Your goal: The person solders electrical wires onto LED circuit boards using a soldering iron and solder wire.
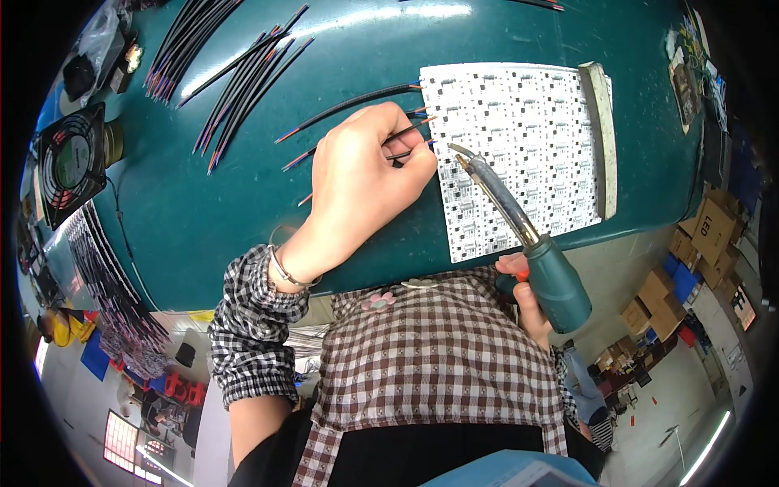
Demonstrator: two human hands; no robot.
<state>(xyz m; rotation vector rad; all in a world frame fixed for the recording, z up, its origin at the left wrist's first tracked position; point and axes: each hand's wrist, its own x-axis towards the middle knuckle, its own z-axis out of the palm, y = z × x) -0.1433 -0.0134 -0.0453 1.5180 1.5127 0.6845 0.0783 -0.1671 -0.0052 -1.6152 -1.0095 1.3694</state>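
My left hand (357,166) pinches a thin black cable (415,126) whose bared wire end reaches the left edge of a white circuit board panel (527,154). Just above that hand, another black cable (345,103) lies with one end at the panel's edge. Further cable ends poke out from under the hand, partly hidden by it. My right hand (531,312) is closed around a green soldering gun (560,288). Its tip points at the panel's left edge, close to my left fingers; whether it touches cannot be told.
A metal bar (599,146) lies across the panel's right side. Loose black cables (251,97) and a thicker bundle (191,45) lie at the far left of the green table (365,45). A square black fan (71,162) stands at the left edge. Cardboard boxes (710,231) sit beyond the right side.
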